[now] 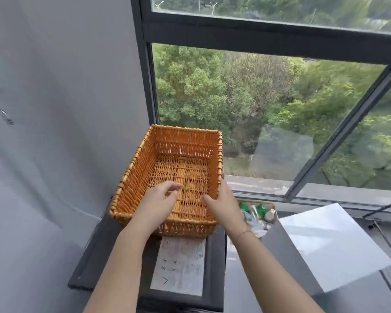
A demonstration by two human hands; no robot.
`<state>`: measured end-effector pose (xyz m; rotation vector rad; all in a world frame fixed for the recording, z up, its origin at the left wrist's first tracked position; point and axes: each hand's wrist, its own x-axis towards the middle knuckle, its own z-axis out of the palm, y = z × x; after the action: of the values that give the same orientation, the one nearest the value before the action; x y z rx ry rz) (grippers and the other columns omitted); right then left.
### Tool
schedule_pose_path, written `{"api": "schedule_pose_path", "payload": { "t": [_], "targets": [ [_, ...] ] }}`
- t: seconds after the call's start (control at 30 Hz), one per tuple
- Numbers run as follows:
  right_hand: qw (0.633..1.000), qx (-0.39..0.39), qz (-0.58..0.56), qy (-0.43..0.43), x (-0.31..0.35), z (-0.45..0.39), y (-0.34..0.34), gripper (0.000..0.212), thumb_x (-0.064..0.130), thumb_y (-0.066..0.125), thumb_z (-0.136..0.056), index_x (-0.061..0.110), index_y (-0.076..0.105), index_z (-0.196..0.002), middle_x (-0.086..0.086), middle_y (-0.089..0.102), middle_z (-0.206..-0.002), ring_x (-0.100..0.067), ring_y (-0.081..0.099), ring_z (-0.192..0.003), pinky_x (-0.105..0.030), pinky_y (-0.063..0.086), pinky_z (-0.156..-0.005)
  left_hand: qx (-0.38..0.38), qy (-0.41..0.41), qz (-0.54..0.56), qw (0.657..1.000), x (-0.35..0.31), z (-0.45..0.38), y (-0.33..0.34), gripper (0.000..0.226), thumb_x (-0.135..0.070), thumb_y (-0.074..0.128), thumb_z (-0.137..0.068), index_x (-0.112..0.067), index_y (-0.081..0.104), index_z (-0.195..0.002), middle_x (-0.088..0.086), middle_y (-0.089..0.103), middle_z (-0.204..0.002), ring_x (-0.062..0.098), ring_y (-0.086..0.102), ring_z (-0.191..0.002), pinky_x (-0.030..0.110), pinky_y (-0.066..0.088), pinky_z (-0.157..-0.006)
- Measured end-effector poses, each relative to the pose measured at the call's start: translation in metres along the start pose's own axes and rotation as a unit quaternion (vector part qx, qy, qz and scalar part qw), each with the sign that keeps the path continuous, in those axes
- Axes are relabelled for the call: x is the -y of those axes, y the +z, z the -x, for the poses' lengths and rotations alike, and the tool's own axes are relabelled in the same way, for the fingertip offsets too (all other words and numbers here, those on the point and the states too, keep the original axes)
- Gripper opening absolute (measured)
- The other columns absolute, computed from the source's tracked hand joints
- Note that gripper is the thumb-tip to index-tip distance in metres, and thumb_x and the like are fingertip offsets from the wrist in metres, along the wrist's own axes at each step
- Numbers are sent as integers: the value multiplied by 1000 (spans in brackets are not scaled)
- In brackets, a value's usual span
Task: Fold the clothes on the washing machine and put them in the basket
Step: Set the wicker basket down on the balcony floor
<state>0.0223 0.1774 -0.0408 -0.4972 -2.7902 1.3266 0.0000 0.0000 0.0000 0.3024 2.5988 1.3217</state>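
Large dark-framed window across twelve to three o'clock, green treetops behind the glass. Grey wall filling the nine o'clock side. Dark bench rising from six o'clock toward centre, set in the corner between wall and window. Orange wicker basket standing on the bench at centre, its woven floor bare, its long side running toward twelve o'clock. White sheet lying flat at four o'clock, well apart from the basket. Printed paper with crosses and a tick lying on the bench just at six o'clock of the basket, its top edge tucked under the near wall. Small box of green and white packets just beside the basket at three o'clock, partly behind the right wrist. Left hand over the basket's near end, grip released, fingers loosely curled, holding nothing. Right hand at the basket's right rim, grip released, fingers straight along the rim's inner side; contact with the wicker cannot be told. Thin bracelet round the right wrist.
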Motion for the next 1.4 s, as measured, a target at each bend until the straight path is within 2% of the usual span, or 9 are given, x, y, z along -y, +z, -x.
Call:
{"api": "schedule_pose_path", "payload": {
  "t": [0.13, 0.3, 0.5, 0.63, 0.77, 0.93, 1.13, 1.27, 1.4],
  "targets": [
    [995, -27, -28, 94, -4, -13, 23, 64, 24, 63, -84, 19, 29, -138, 3, 58, -122, -20, 62, -93, -29, 44, -66, 63, -38, -37, 997, 26, -26, -3, 26, -26, 45, -100, -30, 60, -120, -10, 60, -122, 8, 57, -98, 27, 50, -77],
    [964, -27, -156, 212, -19, -30, 31, 31, -1, 48, -79, 19, 62, -99, 0, 68, -76, -27, 68, -78, -39, 59, -70, 66, -25, -206, 976, 39, -32, 30, 26, -30, 39, -98, -32, 61, -109, -14, 65, -99, 11, 62, -79, 29, 53, -67],
    [942, -64, -229, 235, -25, -29, 35, 29, -8, 40, -70, 19, 50, -66, 2, 52, -59, -21, 51, -63, -34, 41, -60, 85, -22, -292, 953, 37, -33, 41, 31, -33, 38, -94, -24, 59, -73, -7, 59, -68, 10, 52, -59, 22, 35, -46],
    [933, -91, -268, 222, -33, -26, 32, 40, 3, 40, -61, 28, 66, -77, -9, 66, -68, -39, 56, -64, -52, 52, -62, 103, -8, -284, 953, 30, -29, 40, 39, -35, 39, -94, -19, 45, -58, -4, 45, -55, 12, 39, -50, 23, 28, -44],
    [929, -121, -282, 208, -40, -17, 15, 55, 7, 39, -58, 38, 69, -91, -13, 70, -80, -34, 64, -70, -63, 53, -73, 103, 47, -274, 955, 17, -20, 49, 43, -42, 36, -98, -21, 50, -62, -5, 51, -58, 10, 46, -53, 25, 37, -49],
    [905, -184, -323, 207, -49, -4, -21, 58, 5, 43, -58, 40, 71, -95, -9, 73, -84, -36, 67, -77, -64, 53, -72, 113, 144, -260, 948, -12, -20, 66, 34, -47, 32, -100, -40, 59, -120, -11, 68, -82, 5, 59, -71, 25, 50, -68],
    [856, -282, -356, 246, -98, 19, -89, 58, 0, 50, -61, 27, 72, -107, -2, 73, -79, -21, 62, -63, -49, 58, -65, 241, 233, -270, 902, -60, -27, 122, 53, -62, 27, -96, -25, 64, -89, -6, 65, -73, 9, 60, -73, 32, 51, -72],
    [828, -336, -363, 264, -153, 28, -141, 60, 7, 50, -51, 28, 72, -102, 3, 70, -72, -20, 57, -61, -49, 55, -64, 264, 307, -278, 871, -94, -36, 190, 45, -68, 39, -90, -31, 64, -97, -10, 66, -79, 8, 59, -77, 28, 43, -65],
    [797, -370, -380, 288, -220, 36, -196, 59, -4, 55, -58, 18, 70, -110, 2, 65, -73, -17, 51, -55, -30, 45, -51, 276, 344, -269, 856, -127, -51, 266, 47, -70, 47, -83, -27, 64, -95, -12, 64, -78, 6, 57, -76, 24, 40, -61]
  ]
}}
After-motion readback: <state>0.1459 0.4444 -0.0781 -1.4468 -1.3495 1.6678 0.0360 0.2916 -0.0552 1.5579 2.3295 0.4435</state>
